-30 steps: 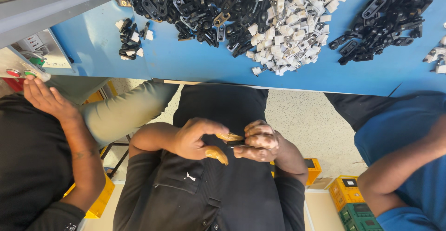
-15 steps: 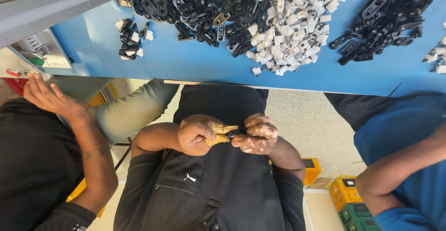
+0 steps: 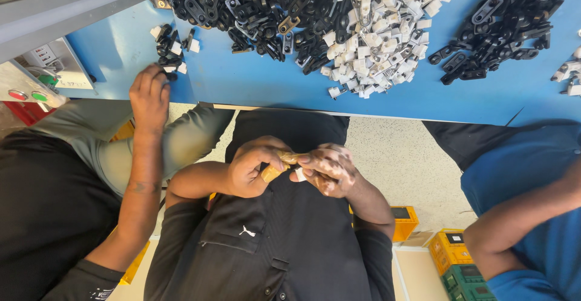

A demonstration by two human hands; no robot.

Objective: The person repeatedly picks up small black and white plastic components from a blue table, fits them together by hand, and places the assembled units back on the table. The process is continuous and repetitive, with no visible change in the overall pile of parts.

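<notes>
The left hand is clenching around a tan piece, its long axis running across toward the right hand, which is pinching a small white clip at that piece's near end (both held over the lap). Beyond the hands, the table is carrying black parts and white clips. A co-worker's hand is reaching to its edge.
</notes>
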